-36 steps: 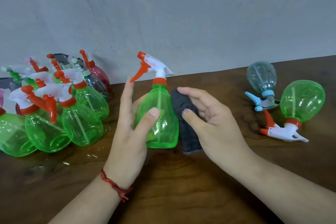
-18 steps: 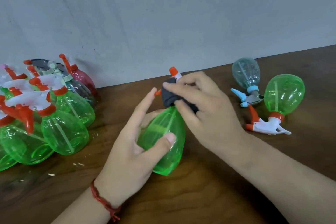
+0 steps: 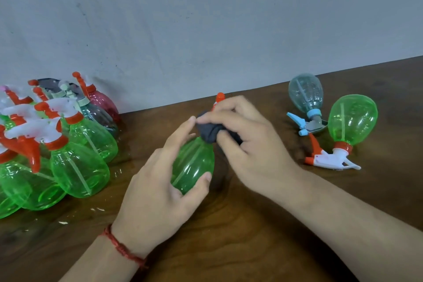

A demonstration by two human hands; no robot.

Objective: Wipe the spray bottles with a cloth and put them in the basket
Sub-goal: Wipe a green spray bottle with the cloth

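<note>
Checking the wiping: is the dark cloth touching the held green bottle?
Touching. The head view shows the cloth pressed over the neck of the green bottle.

- You get soft, even light; the wall (image 3: 206,18) reads flat grey.
- Only faint shadows lie on the table (image 3: 229,247) near centre.
- The green bottles (image 3: 77,167) at nine o'clock carry small glints and look smeared.
- Your frame's edges bow slightly.

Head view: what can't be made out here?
Head view, held green bottle: trigger head hidden by the right hand and dark cloth; only the orange nozzle tip shows.
Head view, bottle cluster: cut off by the left edge, count unclear.
Basket: nowhere in frame.
</note>
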